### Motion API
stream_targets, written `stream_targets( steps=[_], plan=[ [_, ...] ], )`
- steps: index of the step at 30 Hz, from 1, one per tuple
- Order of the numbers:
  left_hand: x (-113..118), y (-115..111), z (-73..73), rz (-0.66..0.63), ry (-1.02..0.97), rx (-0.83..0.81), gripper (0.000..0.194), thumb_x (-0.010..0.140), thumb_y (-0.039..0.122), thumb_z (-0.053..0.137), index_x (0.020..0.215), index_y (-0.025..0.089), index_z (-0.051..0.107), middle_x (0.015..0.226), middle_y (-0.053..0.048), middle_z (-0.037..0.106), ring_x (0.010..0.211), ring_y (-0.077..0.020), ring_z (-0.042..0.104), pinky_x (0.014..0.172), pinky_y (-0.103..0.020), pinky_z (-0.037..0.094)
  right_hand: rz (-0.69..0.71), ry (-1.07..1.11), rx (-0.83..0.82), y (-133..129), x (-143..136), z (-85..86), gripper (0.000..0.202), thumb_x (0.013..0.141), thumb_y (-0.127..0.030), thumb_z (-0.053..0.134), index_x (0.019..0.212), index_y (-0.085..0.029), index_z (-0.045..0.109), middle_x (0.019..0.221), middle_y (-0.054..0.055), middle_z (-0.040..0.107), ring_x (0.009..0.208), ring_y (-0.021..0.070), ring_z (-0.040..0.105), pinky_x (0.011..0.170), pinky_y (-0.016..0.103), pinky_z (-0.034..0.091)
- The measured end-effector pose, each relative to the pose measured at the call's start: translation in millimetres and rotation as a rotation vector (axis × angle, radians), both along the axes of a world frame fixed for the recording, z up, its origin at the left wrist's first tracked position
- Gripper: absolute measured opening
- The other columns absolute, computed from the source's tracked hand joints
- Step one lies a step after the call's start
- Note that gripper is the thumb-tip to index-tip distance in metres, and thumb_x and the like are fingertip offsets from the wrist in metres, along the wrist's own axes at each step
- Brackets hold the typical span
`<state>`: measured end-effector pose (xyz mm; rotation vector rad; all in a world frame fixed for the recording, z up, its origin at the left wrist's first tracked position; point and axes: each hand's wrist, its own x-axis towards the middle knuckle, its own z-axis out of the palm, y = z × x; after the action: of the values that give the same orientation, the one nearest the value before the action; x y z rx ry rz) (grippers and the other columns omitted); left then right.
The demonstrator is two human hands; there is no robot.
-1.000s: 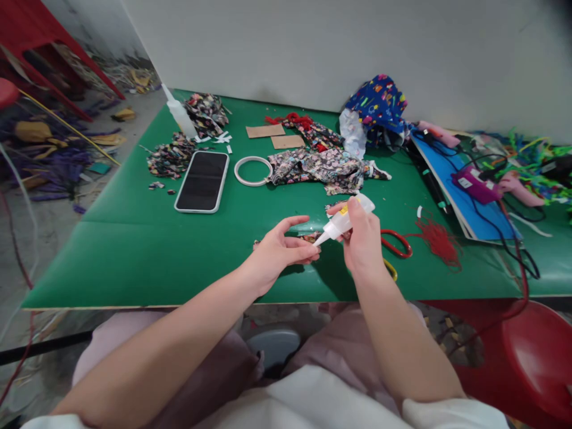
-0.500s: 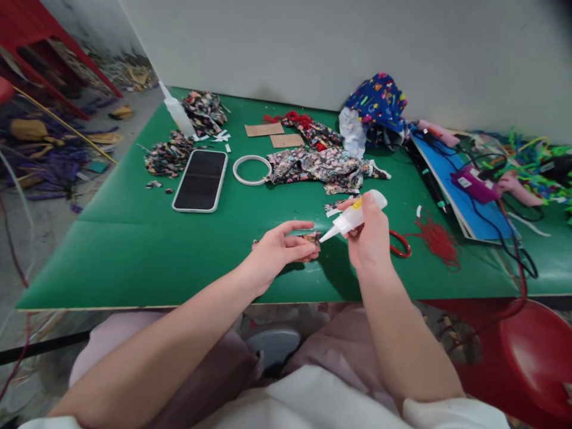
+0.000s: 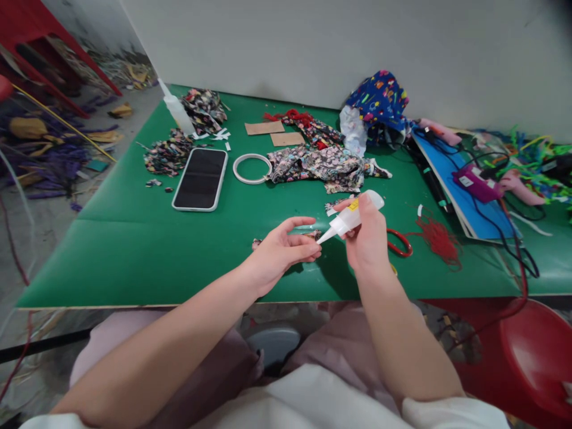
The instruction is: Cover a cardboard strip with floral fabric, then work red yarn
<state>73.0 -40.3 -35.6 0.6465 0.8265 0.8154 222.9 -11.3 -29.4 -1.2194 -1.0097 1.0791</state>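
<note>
Pinched in my left hand is a small strip of dark floral fabric; most of it is hidden by the fingers. My right hand is wrapped round a white glue bottle with a yellow label. The bottle is tilted, and its narrow nozzle points down-left to the fingertips of my left hand, at the end of the strip. Beyond the right hand lie small floral scraps. Beside that hand, the red handle of a pair of scissors shows in part.
A phone, a white ring, and floral fabric lie on the green table. A second bottle stands at the back left. Red thread and a blue folder with cables are at right.
The nozzle has shifted slightly left and down, close against my left fingertips. Less of the strip shows above those fingers. The other things have stayed in place.
</note>
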Motion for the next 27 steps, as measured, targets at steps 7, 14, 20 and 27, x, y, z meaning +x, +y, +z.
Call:
stream_targets(
  steps=[7,14,20,27],
  plan=[
    [0.1,-0.4,0.8,0.010,0.022,0.059,0.042,0.069,0.014,0.069,0.106,0.016,0.050,0.065,0.004,0.061,0.065,-0.0079,0.059,0.069,-0.022,0.045,-0.033,0.075,0.007,1.9,0.3,1.4,0.043,0.075,-0.059,0.051,0.062,-0.018,0.059,0.048,-0.004,0.046,0.037,0.0052,0.035,0.034,0.020,0.026],
    [-17.9,15.0,2.3,0.033,0.338,0.267,0.032,0.069,0.026,0.070,0.098,0.017,0.059,0.071,0.001,0.062,0.063,-0.0098,0.056,0.059,-0.022,0.043,-0.063,0.118,0.046,4.8,8.2,4.8,0.049,0.076,-0.062,0.048,0.062,-0.017,0.060,0.050,-0.003,0.051,0.035,0.0044,0.034,0.032,0.020,0.026],
    [-86.8,43.1,26.3,0.468,1.067,0.720,0.027,0.079,0.035,0.058,0.099,0.020,0.067,0.085,-0.002,0.067,0.069,-0.0117,0.054,0.066,-0.026,0.043,-0.130,-0.033,0.117,6.5,20.5,5.4,0.042,0.075,-0.055,0.055,0.063,-0.016,0.065,0.048,-0.002,0.052,0.036,0.0046,0.038,0.033,0.019,0.027],
    [-173.7,59.9,30.7,0.471,1.925,0.707,0.043,0.088,0.045,0.036,0.100,0.017,0.067,0.091,-0.005,0.067,0.080,-0.0164,0.052,0.077,-0.031,0.040,-0.133,-0.093,0.124,6.2,21.7,-0.4,0.036,0.072,-0.050,0.061,0.065,-0.015,0.068,0.047,-0.003,0.052,0.038,0.0052,0.038,0.033,0.018,0.029]
  ],
)
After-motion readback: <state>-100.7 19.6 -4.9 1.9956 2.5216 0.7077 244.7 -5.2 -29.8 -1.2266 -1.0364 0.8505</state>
